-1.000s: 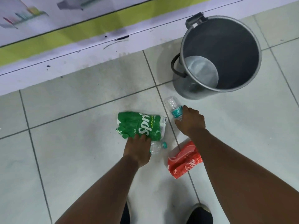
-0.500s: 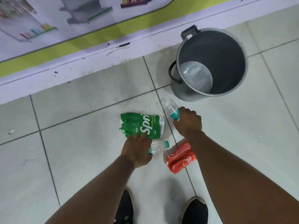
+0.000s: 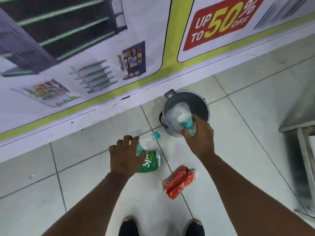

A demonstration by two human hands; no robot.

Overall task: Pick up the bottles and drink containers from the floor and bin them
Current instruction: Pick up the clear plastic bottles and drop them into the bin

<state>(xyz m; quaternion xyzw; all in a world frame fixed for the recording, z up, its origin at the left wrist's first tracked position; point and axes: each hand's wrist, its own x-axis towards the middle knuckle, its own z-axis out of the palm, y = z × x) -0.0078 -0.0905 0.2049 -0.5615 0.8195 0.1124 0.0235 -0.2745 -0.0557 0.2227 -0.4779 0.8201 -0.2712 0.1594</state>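
Right hand [image 3: 198,135] grips water bottle [image 3: 185,119] over bin [image 3: 203,101] | left hand [image 3: 125,155] clutches second water bottle [image 3: 146,142] | Sprite bottle [image 3: 150,161], red container [image 3: 179,182] remain on floor [image 3: 255,133]

I read red sign [image 3: 219,23] on wall banner [image 3: 105,53]: "UP TO 50% OFF", "50" in yellow, rest white. Crushed green bottle [image 3: 150,163] on floor: white "Spr…" lettering, partly hidden under my left hand [image 3: 127,155]. Crushed red bottle [image 3: 179,183]: white script, not legible to me.
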